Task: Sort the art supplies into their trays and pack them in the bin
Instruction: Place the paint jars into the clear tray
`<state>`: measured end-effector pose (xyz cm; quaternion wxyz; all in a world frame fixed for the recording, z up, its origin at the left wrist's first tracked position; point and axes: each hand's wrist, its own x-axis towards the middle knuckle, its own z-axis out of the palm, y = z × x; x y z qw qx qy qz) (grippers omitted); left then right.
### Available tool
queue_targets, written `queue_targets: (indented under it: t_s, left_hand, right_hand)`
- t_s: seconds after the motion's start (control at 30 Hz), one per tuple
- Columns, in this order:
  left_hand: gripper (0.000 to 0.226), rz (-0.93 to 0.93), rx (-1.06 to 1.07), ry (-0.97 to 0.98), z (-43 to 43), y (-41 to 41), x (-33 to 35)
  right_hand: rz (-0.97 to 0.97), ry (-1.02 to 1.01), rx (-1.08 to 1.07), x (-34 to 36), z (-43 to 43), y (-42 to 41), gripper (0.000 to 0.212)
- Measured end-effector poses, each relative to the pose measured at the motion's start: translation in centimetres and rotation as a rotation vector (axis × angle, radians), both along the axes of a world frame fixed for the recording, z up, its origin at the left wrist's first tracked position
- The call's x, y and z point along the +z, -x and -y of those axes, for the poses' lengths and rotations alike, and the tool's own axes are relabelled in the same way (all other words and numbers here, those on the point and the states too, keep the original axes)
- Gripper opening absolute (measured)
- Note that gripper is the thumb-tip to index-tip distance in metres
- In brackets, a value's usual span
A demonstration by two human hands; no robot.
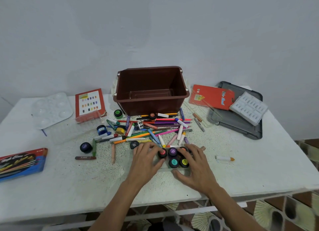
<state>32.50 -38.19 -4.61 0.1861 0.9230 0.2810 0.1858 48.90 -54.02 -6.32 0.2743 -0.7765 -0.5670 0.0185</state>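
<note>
Tray (165, 169), 5 paint pots (173, 162), 1 bin (151, 103)

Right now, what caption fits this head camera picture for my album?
Left hand and right hand hold paint pots in a clear tray before an empty brown bin.

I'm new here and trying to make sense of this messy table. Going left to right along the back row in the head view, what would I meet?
Clear paint palette → red box with colour chart → brown bin → orange-red packet → white moulded tray.
</note>
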Motion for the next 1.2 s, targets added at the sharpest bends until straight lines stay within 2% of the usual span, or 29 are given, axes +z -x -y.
queue_targets:
  t_s: [0.17, 0.3, 0.43, 0.63, 0.73, 0.9, 1.07, 1.2]
  left_hand:
    - [0.029, 0.048, -0.024, 0.081, -1.6, -0.6, 1.1]
    - [0.016, 0.127, 0.034, 0.039, -4.1, -1.6, 1.5]
    - [0.007, 0.128, 0.078, -0.015, -6.9, -3.2, 1.9]
    - [0.026, -0.052, 0.121, -0.112, -9.7, -6.1, 3.7]
    - [0.026, -0.151, 0.138, -0.196, -10.1, -7.6, 4.1]
    - [0.026, -0.249, 0.196, -0.218, -10.1, -9.2, 3.9]
    - [0.018, -0.205, 0.222, -0.165, -10.2, -10.0, 4.0]
    - [0.012, -0.062, 0.184, -0.088, -10.0, -9.4, 4.1]
  right_hand:
    - [0.006, 0.003, -0.005, 0.1, 0.0, 0.0, 0.069]
    - [0.011, 0.006, -0.009, 0.1, 0.0, 0.1, 0.069]
    - [0.017, 0.013, -0.011, 0.0, -0.1, 0.0, 0.069]
    - [0.019, 0.017, -0.011, -0.2, 0.0, 0.0, 0.069]
    - [0.017, 0.013, -0.01, -0.2, 0.0, 0.0, 0.069]
    - [0.027, 0.016, -0.013, -0.2, 0.0, 0.0, 0.069]
    - [0.028, 0.007, -0.013, 0.0, 0.0, 0.1, 0.068]
    - [0.04, 0.001, -0.018, -0.1, 0.0, 0.0, 0.068]
